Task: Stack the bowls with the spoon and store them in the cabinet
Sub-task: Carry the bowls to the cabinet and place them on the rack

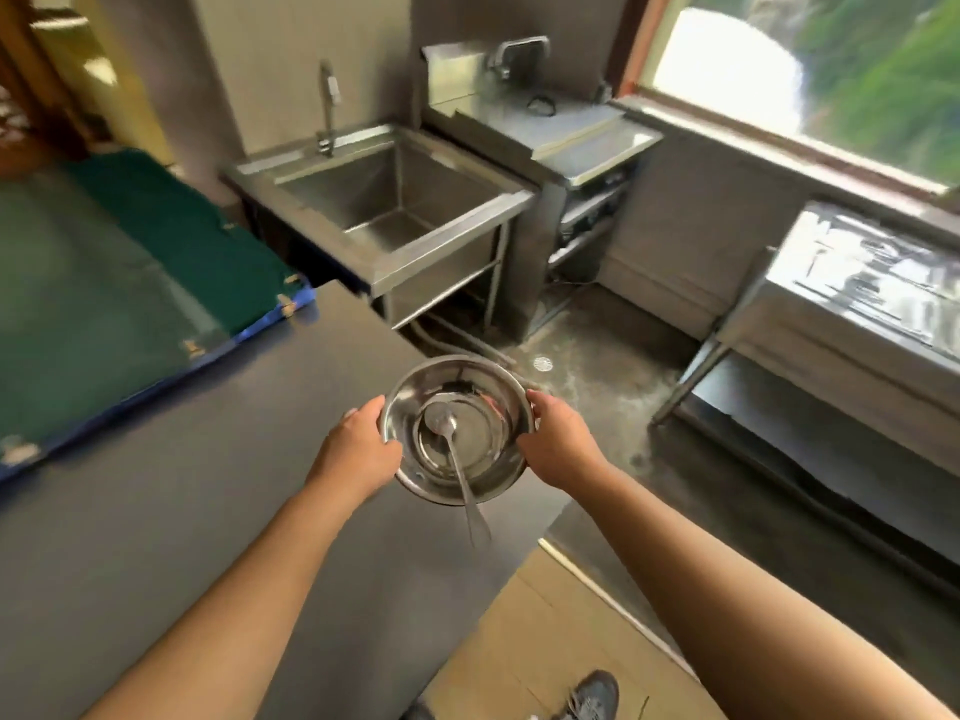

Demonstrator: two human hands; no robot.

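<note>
L hand (363, 449) grips left rim of steel bowls (483, 459) | R hand (558, 441) grips right rim | bowls held in air past corner of dark counter (208, 485), above floor (how many are stacked I cannot tell) | spoon (457, 465) lies inside, handle sticks out over near rim | steel sink (498, 205) further ahead, w/ tap
</note>
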